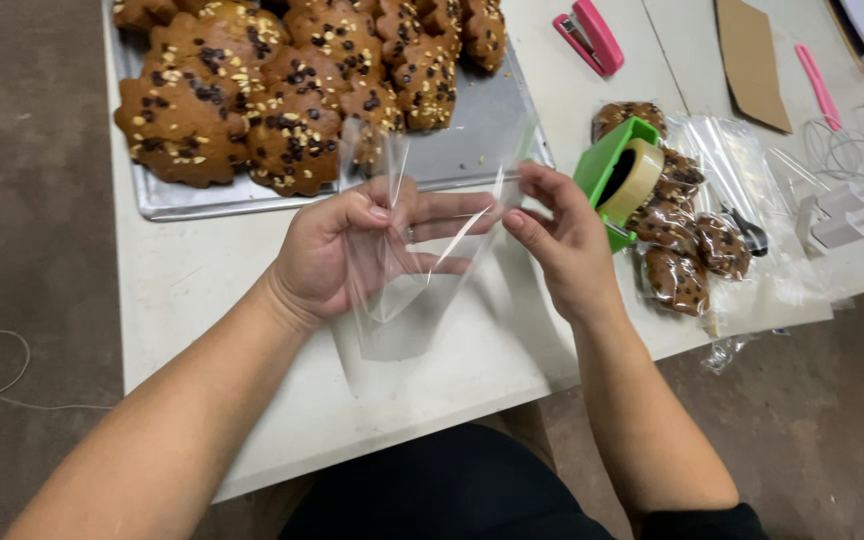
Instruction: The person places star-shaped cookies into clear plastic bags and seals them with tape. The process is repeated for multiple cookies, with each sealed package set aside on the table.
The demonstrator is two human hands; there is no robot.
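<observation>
A clear plastic bag (397,310) hangs between both hands above the white table (192,290). My left hand (352,250) has its fingers inside the bag's mouth and pinches one side. My right hand (557,235) pinches the other top edge between thumb and forefinger, spreading the mouth. The bag looks empty. Behind the hands a metal tray (472,140) carries several large brown cookies (252,90) studded with chocolate chips and nuts.
A green tape dispenser (620,175) sits right of my right hand, beside several bagged cookies (687,250) on clear plastic. Further back lie a pink stapler (590,35), a brown cardboard piece (752,60), a pink tool (818,85) and white cable chargers (832,215).
</observation>
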